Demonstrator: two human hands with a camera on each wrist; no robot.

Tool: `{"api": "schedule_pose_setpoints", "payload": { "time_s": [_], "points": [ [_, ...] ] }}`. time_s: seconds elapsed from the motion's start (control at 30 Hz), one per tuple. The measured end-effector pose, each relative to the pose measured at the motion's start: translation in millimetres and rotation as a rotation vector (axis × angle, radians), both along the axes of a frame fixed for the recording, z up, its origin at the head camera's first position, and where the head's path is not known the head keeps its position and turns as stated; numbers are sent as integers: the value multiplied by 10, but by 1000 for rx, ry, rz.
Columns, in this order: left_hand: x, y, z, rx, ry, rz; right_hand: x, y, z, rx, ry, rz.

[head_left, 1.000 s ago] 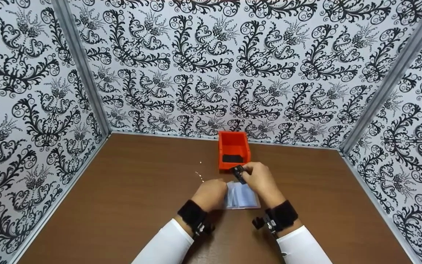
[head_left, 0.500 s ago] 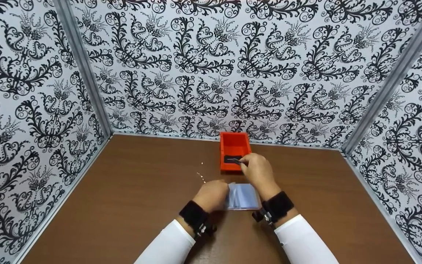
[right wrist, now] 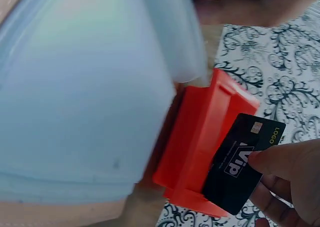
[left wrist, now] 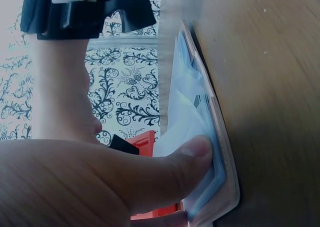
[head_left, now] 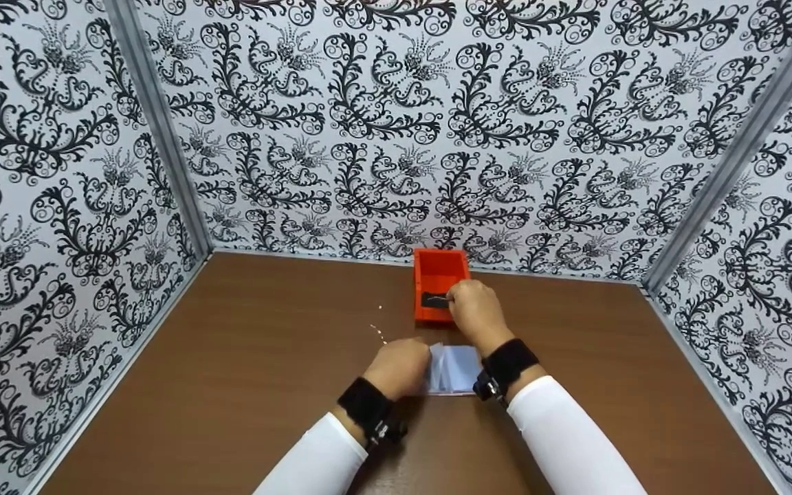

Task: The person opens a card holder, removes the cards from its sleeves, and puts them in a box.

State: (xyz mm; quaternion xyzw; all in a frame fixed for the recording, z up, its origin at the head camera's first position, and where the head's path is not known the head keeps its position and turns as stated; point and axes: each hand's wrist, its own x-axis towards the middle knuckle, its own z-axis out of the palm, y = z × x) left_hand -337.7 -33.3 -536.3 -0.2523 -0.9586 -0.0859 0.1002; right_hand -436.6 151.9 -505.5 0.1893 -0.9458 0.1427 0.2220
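My left hand is at the left edge of a card holder with clear plastic sleeves, lying spread on the table. In the left wrist view the thumb presses on the sleeves, with another finger partly visible below. My right hand pinches a black card marked "Vip" and "LOGO" between thumb and fingers. It holds that card over the front of a red open bin. Something flat and black lies inside the bin's front.
Several tiny pale specks are scattered on the brown table left of the bin. Patterned wall panels enclose the table at the back and both sides, joined by grey posts.
My right hand has moved forward from above the card holder to the bin, carrying the black card and turning it nearly edge-on to the head view. The left hand stays at the holder.
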Motion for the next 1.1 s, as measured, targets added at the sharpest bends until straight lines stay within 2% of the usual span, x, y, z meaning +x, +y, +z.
{"api": "schedule_pose_setpoints", "payload": {
  "time_s": [0.23,0.4,0.5,0.67,0.77,0.93,1.1],
  "points": [
    [-17,11,-29,-23,12,-1,-44,-61,-101,62,-22,27],
    [-31,8,-68,-37,52,-8,-53,-87,-160,87,-41,42],
    [-13,4,-47,-39,64,-12,-44,-91,-183,90,-64,68],
    [3,2,-14,-47,37,-12,19,-104,-198,70,-75,84],
    [2,0,-16,-51,34,-17,97,-118,-156,27,-102,73],
    [-14,-5,-20,-51,41,-25,229,-106,-57,-115,-170,50],
    [-20,-8,-17,-44,17,-20,327,-11,-4,-241,-251,21]
  ]
}}
